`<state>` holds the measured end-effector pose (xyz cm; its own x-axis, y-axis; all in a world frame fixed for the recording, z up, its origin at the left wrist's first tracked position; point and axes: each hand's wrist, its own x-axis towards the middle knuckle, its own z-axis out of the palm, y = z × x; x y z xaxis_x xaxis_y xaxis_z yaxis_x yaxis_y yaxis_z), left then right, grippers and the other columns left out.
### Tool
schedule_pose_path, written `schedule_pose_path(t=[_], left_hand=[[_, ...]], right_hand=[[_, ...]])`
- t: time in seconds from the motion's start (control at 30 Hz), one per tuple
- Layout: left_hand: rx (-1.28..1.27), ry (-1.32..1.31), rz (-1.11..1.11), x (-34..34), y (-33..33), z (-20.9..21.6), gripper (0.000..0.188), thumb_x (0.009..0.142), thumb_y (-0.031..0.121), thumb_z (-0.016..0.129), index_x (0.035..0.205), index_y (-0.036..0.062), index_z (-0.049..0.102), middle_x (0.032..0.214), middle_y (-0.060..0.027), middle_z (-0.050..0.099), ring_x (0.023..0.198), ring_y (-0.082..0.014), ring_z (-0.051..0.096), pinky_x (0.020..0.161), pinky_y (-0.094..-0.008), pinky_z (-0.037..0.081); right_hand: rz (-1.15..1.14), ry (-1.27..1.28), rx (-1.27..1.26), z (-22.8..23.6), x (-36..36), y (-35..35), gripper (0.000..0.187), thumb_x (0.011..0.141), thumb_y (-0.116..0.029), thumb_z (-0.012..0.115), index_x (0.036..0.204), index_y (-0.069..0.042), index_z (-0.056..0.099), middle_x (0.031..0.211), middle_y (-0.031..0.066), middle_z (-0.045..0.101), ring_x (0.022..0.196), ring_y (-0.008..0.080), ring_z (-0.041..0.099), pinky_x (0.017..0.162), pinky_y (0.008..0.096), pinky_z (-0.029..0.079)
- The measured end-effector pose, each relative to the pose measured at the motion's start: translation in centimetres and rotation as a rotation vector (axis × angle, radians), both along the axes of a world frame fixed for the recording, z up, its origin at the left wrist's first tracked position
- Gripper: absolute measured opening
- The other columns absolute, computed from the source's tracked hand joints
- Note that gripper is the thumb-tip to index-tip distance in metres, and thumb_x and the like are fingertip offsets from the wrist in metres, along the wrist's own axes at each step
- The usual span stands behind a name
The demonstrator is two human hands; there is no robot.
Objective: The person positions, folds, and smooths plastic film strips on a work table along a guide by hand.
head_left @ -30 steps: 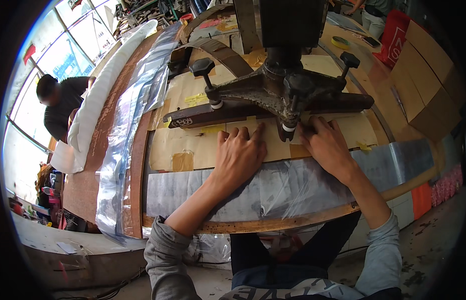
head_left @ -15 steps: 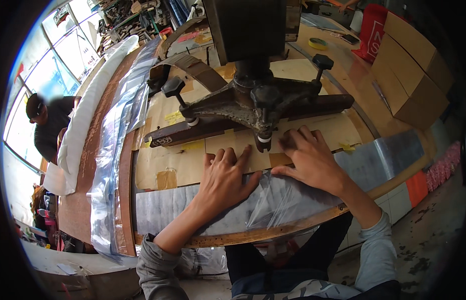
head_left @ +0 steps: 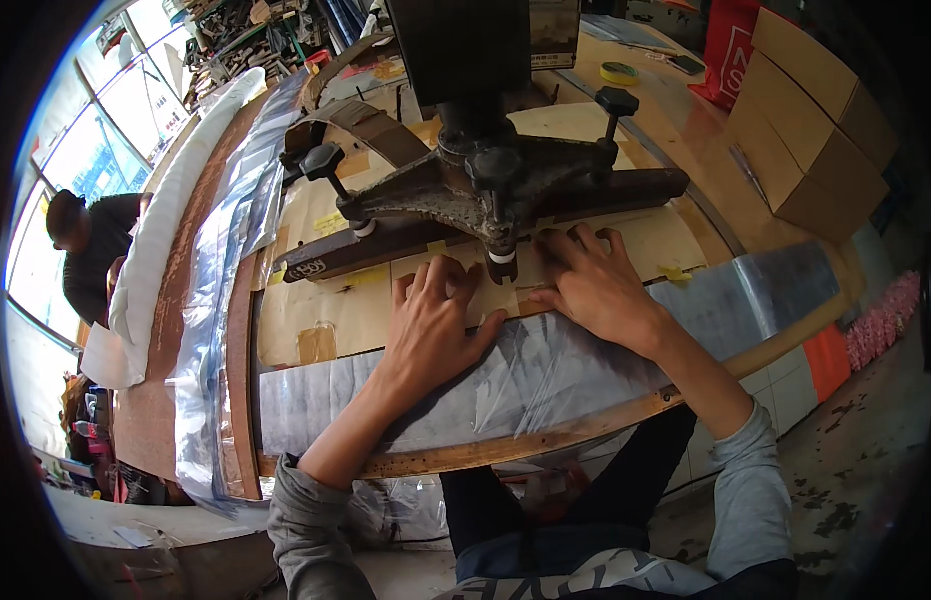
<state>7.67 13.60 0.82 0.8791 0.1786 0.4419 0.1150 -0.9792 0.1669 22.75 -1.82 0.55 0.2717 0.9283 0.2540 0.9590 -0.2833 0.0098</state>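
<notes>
My left hand [head_left: 431,325] rests on a cream board [head_left: 361,320], its fingers bent and apart and its thumb out to the right. My right hand [head_left: 598,297] lies across from it, fingers spread and bent, with the tips close to the dark clamp bar [head_left: 376,244]. Both hands appear empty. Between them, the foot of a black metal press head [head_left: 498,235] comes down near the board; I cannot tell whether it touches. Under my wrists, creased clear film [head_left: 546,375] covers a grey strip [head_left: 321,408] along the near edge.
Clear plastic sheeting [head_left: 208,350] and a white roll [head_left: 151,255] lie to the left, where another person [head_left: 96,250] stands. On the right are a cardboard box [head_left: 811,135], a red bag [head_left: 731,60] and a yellow tape roll [head_left: 619,73]. A black knob [head_left: 323,162] tops the press's left arm.
The view has shifted, moving the scene up and left. Both hands have slid slightly forward on the board. My left fingers are more bent than before.
</notes>
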Motion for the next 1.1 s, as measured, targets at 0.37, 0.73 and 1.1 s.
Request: schedule_pose_path(t=[0.37, 0.73, 1.1], left_hand=[[-0.112, 0.321, -0.355, -1.8, -0.1, 0.4, 0.067, 0.088, 0.046, 0.052, 0.137, 0.004, 0.036, 0.141, -0.02, 0.034, 0.132, -0.035, 0.03, 0.108, -0.0417, 0.027], [-0.043, 0.258, -0.291, -0.9, -0.9, -0.1, 0.062, 0.09, 0.043, 0.049, 0.137, 0.004, 0.036, 0.138, -0.0224, 0.037, 0.131, -0.0365, 0.032, 0.108, -0.0429, 0.027], [-0.096, 0.208, -0.254, -0.4, -1.6, -0.6, 0.058, 0.092, 0.039, 0.046, 0.134, 0.0002, 0.038, 0.135, -0.0261, 0.04, 0.129, -0.0388, 0.034, 0.106, -0.0422, 0.029]], right_hand=[[0.123, 0.21, 0.045, 1.3, -0.7, -1.4, 0.053, 0.085, -0.045, 0.053, 0.109, 0.001, 0.061, 0.112, 0.0098, 0.06, 0.11, 0.0228, 0.05, 0.099, 0.0446, 0.03], [0.019, 0.015, -0.044, -0.5, -1.7, -0.8, 0.072, 0.086, -0.055, 0.044, 0.129, 0.003, 0.044, 0.134, 0.0156, 0.045, 0.128, 0.0229, 0.039, 0.109, 0.0468, 0.02], [0.073, 0.246, 0.005, 1.3, -1.2, -1.3, 0.049, 0.085, -0.038, 0.056, 0.115, 0.001, 0.058, 0.122, 0.0097, 0.056, 0.115, 0.0226, 0.05, 0.102, 0.0425, 0.031]])
